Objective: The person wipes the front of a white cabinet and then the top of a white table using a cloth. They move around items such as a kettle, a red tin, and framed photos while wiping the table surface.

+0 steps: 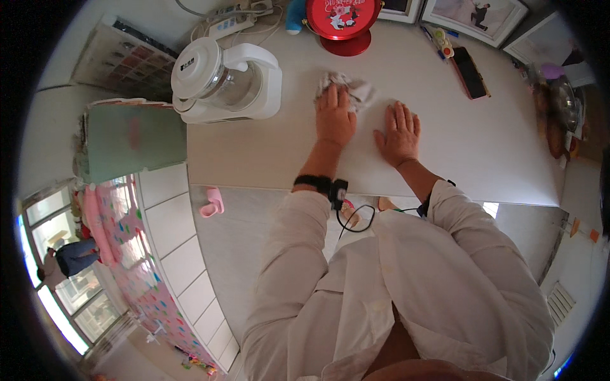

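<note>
A crumpled pale cloth lies on the white tabletop. My left hand presses down on it, with the fingers over its left part and a black strap around the wrist. To the right of the cloth, my right hand rests palm down on the tabletop. Its fingers point away from me, the thumb stands out to the left, and nothing is under it that I can see.
A white electric kettle with a glass jug stands at the left. Behind are a power strip, a round red mirror or stand and framed pictures. A smartphone lies at right, near pens. A pink slipper is below.
</note>
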